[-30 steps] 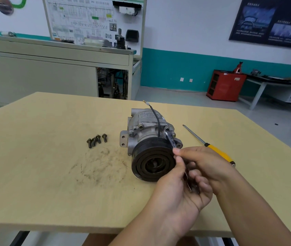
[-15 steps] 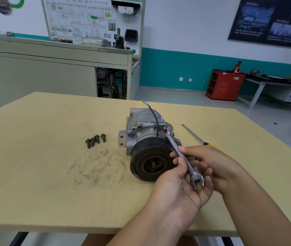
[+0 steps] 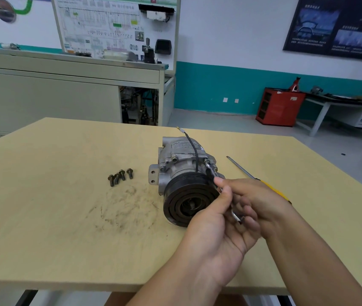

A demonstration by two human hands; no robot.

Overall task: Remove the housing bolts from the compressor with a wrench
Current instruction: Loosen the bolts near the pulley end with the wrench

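Observation:
A grey metal compressor (image 3: 181, 159) with a black pulley (image 3: 189, 200) facing me lies on the wooden table (image 3: 54, 217). A thin steel wrench (image 3: 211, 170) has its far end on a housing bolt (image 3: 206, 161) at the compressor's upper right. My right hand (image 3: 257, 202) pinches the wrench shaft near its middle. My left hand (image 3: 222, 226) sits just below, its thumb against the shaft and its fingers curled under the wrench's near end (image 3: 237, 218). Several removed bolts (image 3: 120, 176) lie in a row left of the compressor.
A screwdriver (image 3: 242, 168) with a yellow handle lies on the table right of the compressor, partly behind my right hand. A dirty smear (image 3: 120, 206) marks the table in front of the bolts. Cabinets and a red box (image 3: 279, 107) stand far behind.
The wrench has swung on the bolt: its near end dropped from flat and fully visible half a second ago to edge-on between my hands. Both hands shifted slightly with it.

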